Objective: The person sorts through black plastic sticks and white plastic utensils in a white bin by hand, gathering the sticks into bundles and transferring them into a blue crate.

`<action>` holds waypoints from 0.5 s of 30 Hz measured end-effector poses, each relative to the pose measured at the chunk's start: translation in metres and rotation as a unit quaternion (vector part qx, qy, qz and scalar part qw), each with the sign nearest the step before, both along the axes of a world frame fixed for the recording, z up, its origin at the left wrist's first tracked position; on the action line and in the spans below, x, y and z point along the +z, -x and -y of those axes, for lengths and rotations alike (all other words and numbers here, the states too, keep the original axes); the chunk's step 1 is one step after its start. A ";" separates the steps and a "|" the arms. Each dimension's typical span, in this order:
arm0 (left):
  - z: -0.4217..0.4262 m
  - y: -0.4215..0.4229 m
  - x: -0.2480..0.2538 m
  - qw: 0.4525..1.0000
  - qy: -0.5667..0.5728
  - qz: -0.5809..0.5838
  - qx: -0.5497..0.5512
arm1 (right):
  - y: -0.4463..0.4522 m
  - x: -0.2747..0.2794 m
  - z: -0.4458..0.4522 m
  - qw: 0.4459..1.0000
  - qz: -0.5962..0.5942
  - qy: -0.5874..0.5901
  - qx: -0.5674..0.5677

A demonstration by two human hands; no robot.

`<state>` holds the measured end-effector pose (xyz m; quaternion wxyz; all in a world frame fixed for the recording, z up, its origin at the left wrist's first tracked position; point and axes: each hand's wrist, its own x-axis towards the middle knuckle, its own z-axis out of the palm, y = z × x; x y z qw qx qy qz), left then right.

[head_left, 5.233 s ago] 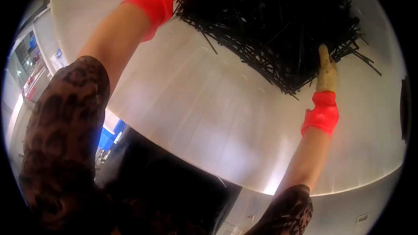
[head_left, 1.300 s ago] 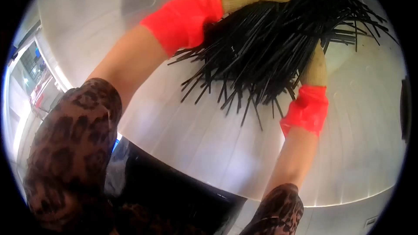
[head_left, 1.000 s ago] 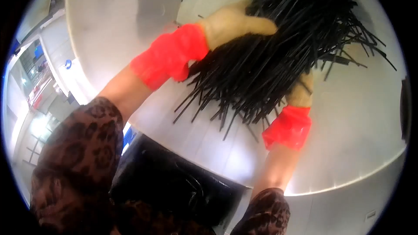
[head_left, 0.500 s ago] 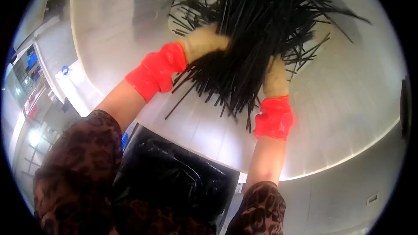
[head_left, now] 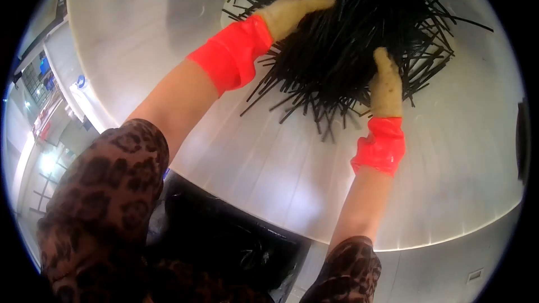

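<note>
A dense heap of thin, dark strips (head_left: pixel 331 45), stiff and stick-like, lies in a wide white tub (head_left: pixel 247 146). My left hand (head_left: pixel 292 14), in a tan glove with a red cuff, grips the heap from its left side, thumb stretched over the strips. On the near right side my right hand (head_left: pixel 387 81), gloved the same way, holds the heap with its thumb pointing up. The other fingers of both hands are hidden behind or under the strips. Loose ends stick out in all directions around the hands.
The tub's pale rim (head_left: pixel 449 241) curves round in front of me. Below it, close to my body, is a shiny black plastic sheet or apron (head_left: pixel 224 235). Grey floor (head_left: pixel 426 275) shows at lower right; bright lights and blue items stand far left.
Both hands have moved farther from me and slightly right, along with the strips. The heap has spread out more, and the thumbs now show clearly.
</note>
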<state>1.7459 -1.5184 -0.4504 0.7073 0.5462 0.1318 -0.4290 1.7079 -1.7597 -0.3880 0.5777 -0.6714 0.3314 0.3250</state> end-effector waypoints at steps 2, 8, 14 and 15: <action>0.013 -0.017 0.008 0.958 -0.171 0.213 -0.092 | -0.013 -0.004 0.006 0.948 0.075 0.181 0.251; 0.019 -0.070 0.063 0.975 -0.171 0.138 -0.035 | -0.015 -0.055 0.014 0.764 0.392 0.282 0.429; 0.011 -0.008 0.062 0.983 -0.175 0.012 -0.048 | -0.006 -0.020 -0.019 0.868 0.413 0.013 0.274; 0.013 -0.003 0.067 0.987 -0.153 -0.009 -0.041 | -0.004 -0.011 -0.024 0.845 0.428 0.054 0.315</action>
